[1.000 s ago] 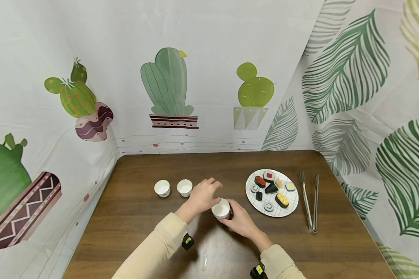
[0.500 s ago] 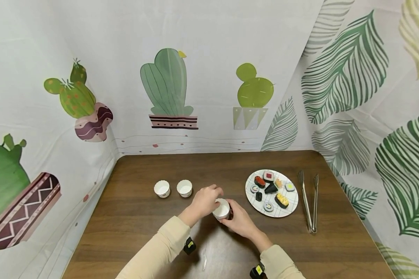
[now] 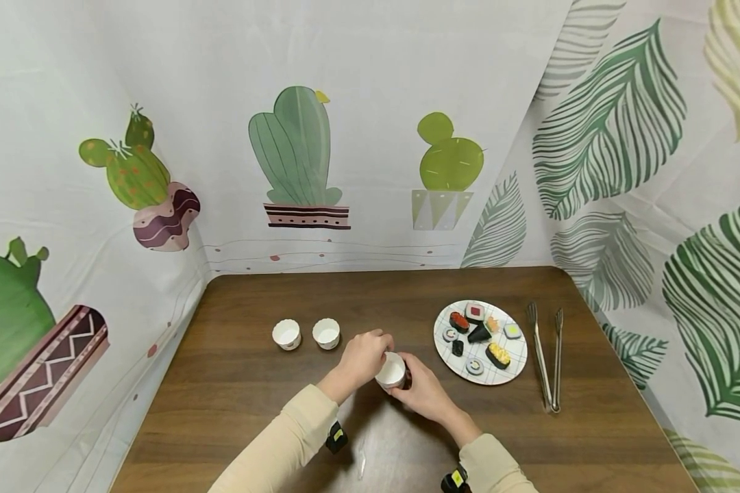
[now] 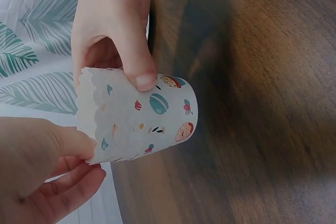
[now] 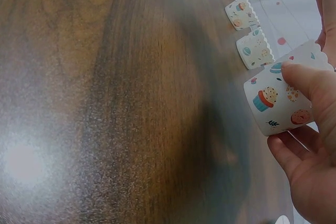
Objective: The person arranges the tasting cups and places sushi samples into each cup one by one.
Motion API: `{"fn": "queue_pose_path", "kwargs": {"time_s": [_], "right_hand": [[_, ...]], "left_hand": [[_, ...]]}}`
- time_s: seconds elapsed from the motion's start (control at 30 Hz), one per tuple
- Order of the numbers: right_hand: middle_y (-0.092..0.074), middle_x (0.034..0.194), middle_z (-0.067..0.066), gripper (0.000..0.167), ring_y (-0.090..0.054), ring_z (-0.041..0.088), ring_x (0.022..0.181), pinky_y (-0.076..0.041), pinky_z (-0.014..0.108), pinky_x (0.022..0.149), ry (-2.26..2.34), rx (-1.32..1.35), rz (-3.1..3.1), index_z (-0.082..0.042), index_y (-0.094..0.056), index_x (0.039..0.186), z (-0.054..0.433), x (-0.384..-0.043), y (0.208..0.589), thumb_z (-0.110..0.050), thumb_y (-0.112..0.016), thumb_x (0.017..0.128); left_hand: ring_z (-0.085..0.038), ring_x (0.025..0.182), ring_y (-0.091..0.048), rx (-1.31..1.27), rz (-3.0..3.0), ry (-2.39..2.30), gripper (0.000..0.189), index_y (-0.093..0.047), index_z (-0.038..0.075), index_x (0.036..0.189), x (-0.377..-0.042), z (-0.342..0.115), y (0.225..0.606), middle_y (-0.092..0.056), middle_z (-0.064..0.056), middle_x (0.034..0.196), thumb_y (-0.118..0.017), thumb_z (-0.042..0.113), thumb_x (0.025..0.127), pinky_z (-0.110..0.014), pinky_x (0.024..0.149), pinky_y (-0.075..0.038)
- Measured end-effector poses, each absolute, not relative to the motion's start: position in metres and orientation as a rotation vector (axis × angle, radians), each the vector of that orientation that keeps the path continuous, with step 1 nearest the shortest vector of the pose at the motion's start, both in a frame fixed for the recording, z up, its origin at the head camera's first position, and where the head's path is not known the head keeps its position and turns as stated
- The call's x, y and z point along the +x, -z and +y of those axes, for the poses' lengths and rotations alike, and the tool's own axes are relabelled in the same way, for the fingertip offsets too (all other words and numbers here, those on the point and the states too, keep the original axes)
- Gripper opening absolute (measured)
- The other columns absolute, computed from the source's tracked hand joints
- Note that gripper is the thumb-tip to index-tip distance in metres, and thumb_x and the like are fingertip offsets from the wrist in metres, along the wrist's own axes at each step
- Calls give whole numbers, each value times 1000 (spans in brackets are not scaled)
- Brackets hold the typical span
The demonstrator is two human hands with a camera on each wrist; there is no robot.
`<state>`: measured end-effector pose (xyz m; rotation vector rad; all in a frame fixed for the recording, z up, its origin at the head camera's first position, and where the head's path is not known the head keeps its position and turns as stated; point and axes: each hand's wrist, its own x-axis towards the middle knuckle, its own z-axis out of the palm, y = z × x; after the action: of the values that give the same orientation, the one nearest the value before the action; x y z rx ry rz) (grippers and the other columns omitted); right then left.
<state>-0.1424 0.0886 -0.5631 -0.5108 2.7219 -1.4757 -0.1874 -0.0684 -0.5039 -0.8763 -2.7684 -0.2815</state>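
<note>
While, in the head view, the right hand grips the cup to the left of the plate as before, the left hand has changed: its fingers, spread a second ago, now gather at the rim. Two other cups, farther left of the plate, have not moved. In the left wrist view, the left hand pinches the rim, which looks layered. In the right wrist view, the right thumb presses the printed wall.

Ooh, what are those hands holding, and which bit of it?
A patterned cup: the right hand grips its side, and the left hand pinches its scalloped rim.
</note>
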Motion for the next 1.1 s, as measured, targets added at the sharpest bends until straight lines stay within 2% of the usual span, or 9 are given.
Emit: {"fn": "queue_pose_path", "kwargs": {"time_s": [0.43,0.67,1.1], "right_hand": [[-58,111,5,60,-57,16,98,-49,32,82,1482,-511,2729,-6,-50,121,88,-143,564,-9,-79,68],[-58,113,6,60,-56,17,103,-48,33,86,1475,-503,2724,-6,-50,121,89,-142,565,-9,-78,68],[-59,107,5,57,-57,18,98,-49,33,83,1431,-521,2781,-5,-51,117,91,-142,568,-11,-79,67]], "left_hand": [[-15,62,-62,-874,-2728,245,16,-65,19,76,-188,-67,501,-60,5,73,-73,6,68,-27,47,-47],[-17,62,-63,-886,-2720,292,16,-66,19,76,-189,-66,488,-60,5,73,-71,5,70,-28,47,-47],[-15,62,-62,-948,-2655,316,14,-66,17,78,-191,-66,461,-60,4,75,-70,4,74,-27,49,-48]]}}
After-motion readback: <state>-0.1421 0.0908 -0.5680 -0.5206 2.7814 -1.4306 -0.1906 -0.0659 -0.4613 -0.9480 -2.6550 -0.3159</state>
